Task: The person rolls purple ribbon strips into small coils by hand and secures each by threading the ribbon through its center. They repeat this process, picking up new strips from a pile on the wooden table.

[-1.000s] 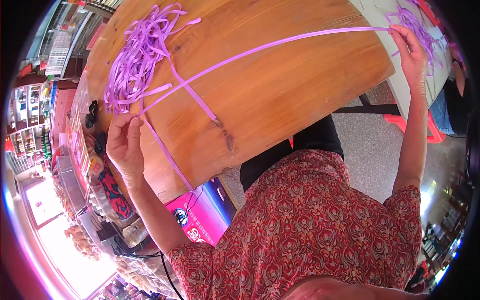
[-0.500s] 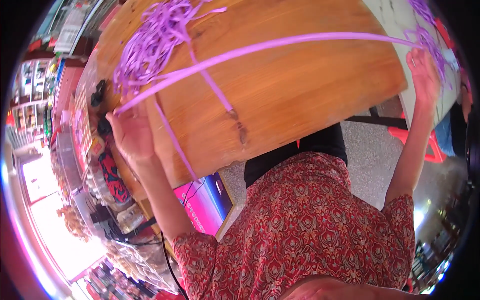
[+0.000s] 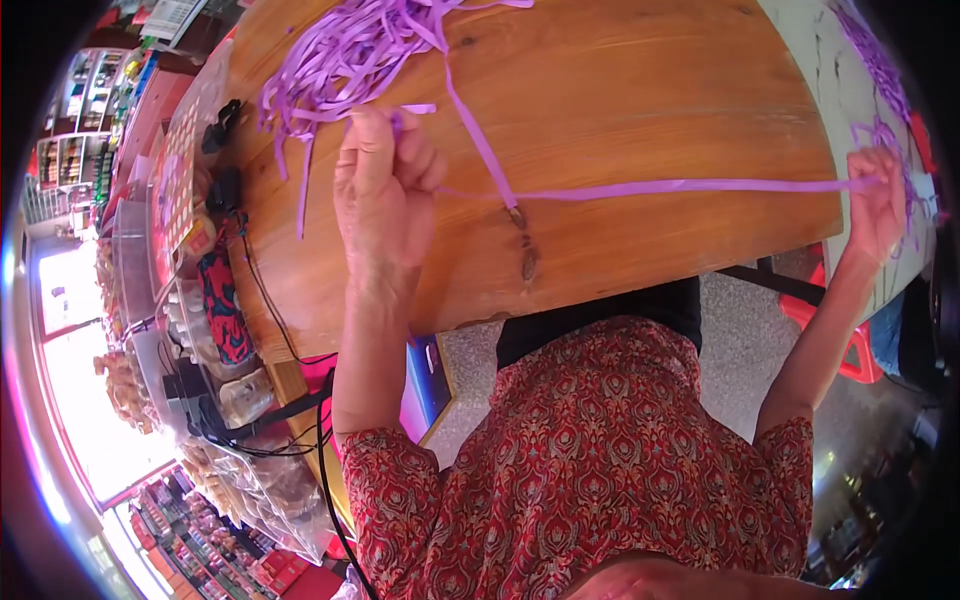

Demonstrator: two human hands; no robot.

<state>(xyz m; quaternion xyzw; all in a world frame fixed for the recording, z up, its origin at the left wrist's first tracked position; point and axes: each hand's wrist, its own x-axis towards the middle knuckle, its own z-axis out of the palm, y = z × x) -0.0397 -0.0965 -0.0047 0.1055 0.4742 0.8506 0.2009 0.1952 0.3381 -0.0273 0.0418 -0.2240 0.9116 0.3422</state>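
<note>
A long purple strip [image 3: 680, 187] stretches nearly level across the table between my two hands. My left hand [image 3: 388, 190] is closed on one end of it, raised over the left part of the table, thumb on top; a short end sticks out above the fingers. At the far right, my right hand [image 3: 875, 200] is closed on the other stretch of the strip, beside more purple strips [image 3: 880, 80]. Just beyond my left hand lies a loose pile of purple strips [image 3: 350, 60]. One strip from the pile trails down the tabletop to a dark knot in the wood.
The wooden table [image 3: 640, 90] has a rounded edge and meets a pale marbled surface [image 3: 805, 40] at right. Black cables [image 3: 265, 290], a red-and-black patterned item [image 3: 222, 305] and clear bags [image 3: 270, 510] crowd the left side. A red stool [image 3: 855, 355] stands at lower right.
My left hand has moved right and closed on the strip, after being open near the table's left edge. The strip has dropped from an arch to nearly level. My right hand's fingers have curled in.
</note>
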